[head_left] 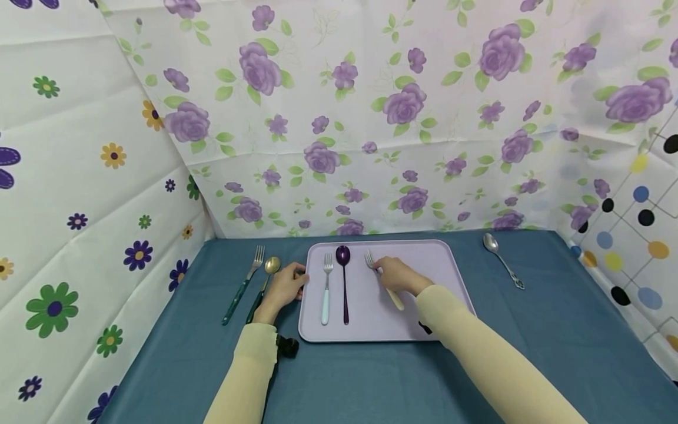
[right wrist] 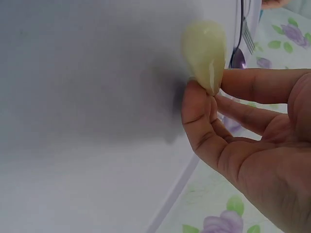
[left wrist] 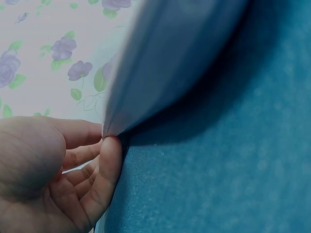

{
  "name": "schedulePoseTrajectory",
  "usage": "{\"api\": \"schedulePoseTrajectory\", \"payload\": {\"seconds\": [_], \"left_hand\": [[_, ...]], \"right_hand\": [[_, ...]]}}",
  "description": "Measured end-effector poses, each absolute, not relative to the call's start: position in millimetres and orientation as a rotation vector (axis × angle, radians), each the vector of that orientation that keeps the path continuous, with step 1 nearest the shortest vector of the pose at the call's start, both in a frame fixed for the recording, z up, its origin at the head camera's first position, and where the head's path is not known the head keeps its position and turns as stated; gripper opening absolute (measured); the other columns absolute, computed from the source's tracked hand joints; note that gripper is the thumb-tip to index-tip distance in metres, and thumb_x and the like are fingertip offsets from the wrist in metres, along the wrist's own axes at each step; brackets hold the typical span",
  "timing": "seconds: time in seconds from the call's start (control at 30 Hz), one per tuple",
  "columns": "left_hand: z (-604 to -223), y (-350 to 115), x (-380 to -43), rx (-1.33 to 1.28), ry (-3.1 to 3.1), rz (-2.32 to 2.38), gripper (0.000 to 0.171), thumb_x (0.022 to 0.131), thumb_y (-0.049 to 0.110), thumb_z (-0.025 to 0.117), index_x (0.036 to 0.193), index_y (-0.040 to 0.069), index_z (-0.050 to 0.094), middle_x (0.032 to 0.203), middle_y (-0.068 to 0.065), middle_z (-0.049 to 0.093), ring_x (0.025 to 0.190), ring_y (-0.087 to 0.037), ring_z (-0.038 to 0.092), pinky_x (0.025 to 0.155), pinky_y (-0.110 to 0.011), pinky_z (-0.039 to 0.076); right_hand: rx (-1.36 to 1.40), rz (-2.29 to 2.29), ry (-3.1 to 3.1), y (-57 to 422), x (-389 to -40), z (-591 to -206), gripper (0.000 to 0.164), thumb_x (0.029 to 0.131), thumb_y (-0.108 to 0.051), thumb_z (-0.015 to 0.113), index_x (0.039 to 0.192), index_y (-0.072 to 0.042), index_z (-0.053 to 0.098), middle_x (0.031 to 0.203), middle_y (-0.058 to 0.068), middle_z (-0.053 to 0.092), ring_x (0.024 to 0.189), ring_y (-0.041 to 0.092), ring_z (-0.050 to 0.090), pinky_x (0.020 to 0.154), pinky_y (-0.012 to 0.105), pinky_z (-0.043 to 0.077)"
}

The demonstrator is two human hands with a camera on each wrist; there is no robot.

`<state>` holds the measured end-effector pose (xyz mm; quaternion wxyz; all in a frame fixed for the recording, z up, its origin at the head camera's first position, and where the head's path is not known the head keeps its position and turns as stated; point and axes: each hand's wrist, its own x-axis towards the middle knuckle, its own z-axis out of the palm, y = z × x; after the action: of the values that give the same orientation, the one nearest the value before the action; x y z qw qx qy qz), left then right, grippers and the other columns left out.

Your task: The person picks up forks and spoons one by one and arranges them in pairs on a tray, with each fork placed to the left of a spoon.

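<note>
My right hand (head_left: 398,275) pinches a fork with a cream handle (right wrist: 204,51) between thumb and fingers over the right half of the pale lilac tray (head_left: 381,321). The fork's tines point to the back of the tray and its handle towards the front. At the tray's left edge my left hand (head_left: 286,285) pinches the rim, as the left wrist view shows with thumb and fingertip meeting on it. On the tray's left half lie a fork with a mint handle (head_left: 325,294) and a dark purple spoon (head_left: 344,257), side by side.
Left of the tray lie a fork with a dark green handle (head_left: 245,288) and a gold spoon (head_left: 272,265), partly hidden by my left hand. A silver spoon (head_left: 491,242) lies to the right. Flowered cloth (head_left: 318,118) hangs behind the blue-covered table (head_left: 371,383).
</note>
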<state>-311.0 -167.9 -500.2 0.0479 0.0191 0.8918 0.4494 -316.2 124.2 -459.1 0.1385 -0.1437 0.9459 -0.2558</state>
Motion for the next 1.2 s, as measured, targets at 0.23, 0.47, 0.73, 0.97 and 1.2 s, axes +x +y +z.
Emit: {"api": "schedulePoseTrajectory", "payload": {"seconds": [0.23, 0.47, 0.73, 0.97, 1.2], "left_hand": [[-501.3, -167.8, -311.0, 0.069, 2.719, 1.378, 0.032, 0.100, 0.017, 0.057, 0.127, 0.001, 0.058, 0.077, -0.009, 0.059, 0.055, -0.016, 0.059, 0.052, -0.029, 0.053], [-501.0, -168.7, -310.7, 0.077, 2.721, 1.378, 0.032, 0.100, 0.017, 0.057, 0.127, 0.000, 0.058, 0.077, -0.009, 0.059, 0.055, -0.016, 0.059, 0.052, -0.030, 0.053], [-500.0, -168.0, -310.3, 0.064, 2.715, 1.373, 0.032, 0.100, 0.018, 0.057, 0.127, 0.001, 0.058, 0.079, -0.009, 0.060, 0.057, -0.016, 0.060, 0.053, -0.029, 0.053], [-499.7, -167.7, -310.1, 0.076, 2.723, 1.368, 0.032, 0.100, 0.017, 0.057, 0.127, 0.001, 0.058, 0.079, -0.010, 0.060, 0.056, -0.017, 0.059, 0.053, -0.030, 0.053], [-499.6, -167.6, -310.4, 0.070, 2.735, 1.352, 0.031, 0.100, 0.017, 0.057, 0.126, 0.001, 0.058, 0.078, -0.009, 0.060, 0.055, -0.016, 0.059, 0.052, -0.029, 0.052]], "right_hand": [[-0.359, -0.788, 2.724, 111.1, -311.5, -458.8, 0.033, 0.077, 0.012, 0.053, 0.107, 0.009, 0.067, 0.077, 0.015, 0.060, 0.055, 0.017, 0.051, 0.049, 0.025, 0.048], [-0.216, -0.830, 2.723, 100.9, -311.4, -458.1, 0.022, 0.077, 0.013, 0.056, 0.064, -0.004, 0.049, 0.065, 0.011, 0.056, 0.054, 0.022, 0.063, 0.052, 0.032, 0.056], [-0.120, -0.821, 2.711, 94.8, -310.5, -457.2, 0.014, 0.076, 0.012, 0.062, 0.071, 0.000, 0.055, 0.067, 0.014, 0.061, 0.053, 0.025, 0.068, 0.051, 0.031, 0.057], [-0.105, -0.793, 2.749, 91.9, -310.3, -461.4, 0.009, 0.077, 0.011, 0.063, 0.085, 0.007, 0.061, 0.068, 0.015, 0.061, 0.051, 0.024, 0.067, 0.048, 0.029, 0.055], [-0.089, -0.797, 2.761, 90.4, -307.0, -463.0, 0.009, 0.077, 0.010, 0.064, 0.086, 0.007, 0.061, 0.067, 0.015, 0.061, 0.051, 0.023, 0.066, 0.045, 0.027, 0.053]]}}
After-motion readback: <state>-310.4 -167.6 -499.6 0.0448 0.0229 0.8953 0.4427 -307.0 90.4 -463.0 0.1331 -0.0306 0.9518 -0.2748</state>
